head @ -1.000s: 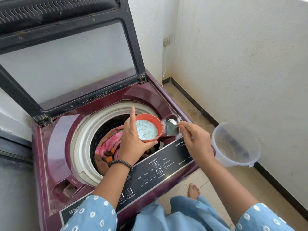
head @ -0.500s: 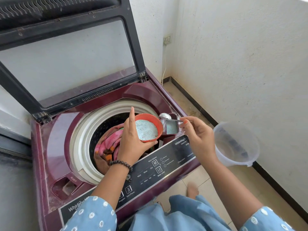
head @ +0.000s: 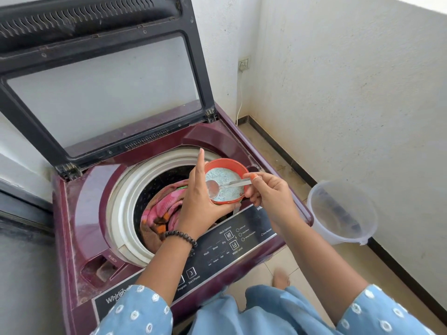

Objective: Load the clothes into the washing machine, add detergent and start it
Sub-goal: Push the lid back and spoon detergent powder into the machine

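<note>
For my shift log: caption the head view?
Left hand holds detergent bowl; right hand dips spoon.

A home laundry corner. A maroon top-loading washing machine (head: 79, 213) stands on a tiled floor (head: 278, 151) between plain white walls (head: 350, 93). A clear plastic bucket (head: 338, 213) sits beside it.

Head-worn view, steeply downward, close above washing machine (head: 79, 213)

Maroon washing machine (head: 79, 213) with black lid frame (head: 203, 76) and black control panel (head: 232, 243). Orange bowl (head: 238, 165) holding pale blue speckled powder (head: 223, 176). Pink and orange clothes (head: 162, 211). Light blue sleeves (head: 135, 315) with white dots. Black bead bracelet (head: 181, 236). Translucent white bucket (head: 338, 213).
</note>
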